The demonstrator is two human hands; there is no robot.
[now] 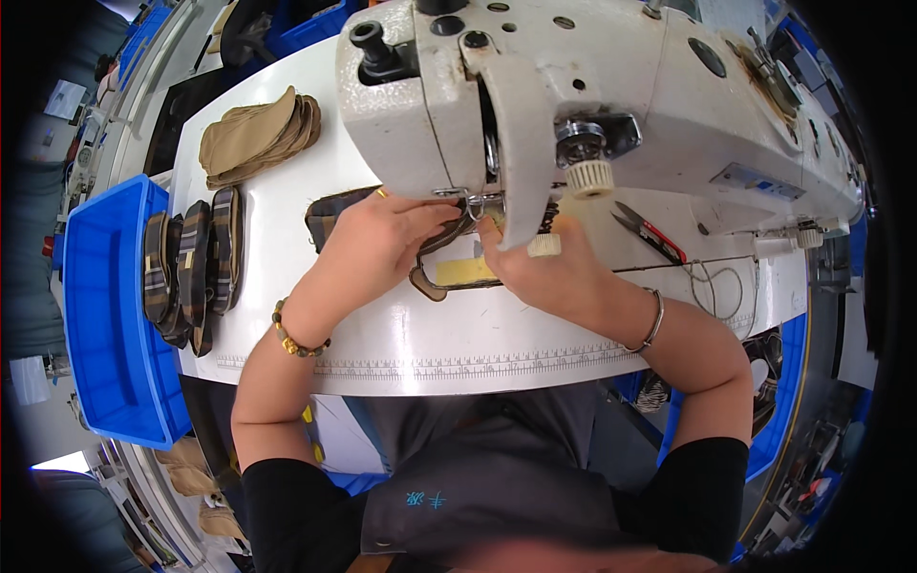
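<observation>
Under the needle end of a white sewing machine lies a dark plaid fabric piece with a tan-edged part. My left hand is left of the presser foot, its fingers closed on the fabric and bent toward the needle. On the other side, my right hand grips the fabric's edge close to the foot. The machine's white arm cover partly hides its fingertips. A yellow patch shows on the machine bed between my hands.
Stacked tan fabric pieces lie at the far left, with plaid pieces nearer me. A blue bin stands beside the table. Red-and-black thread snips and a loose cord lie right. A printed ruler follows the front edge.
</observation>
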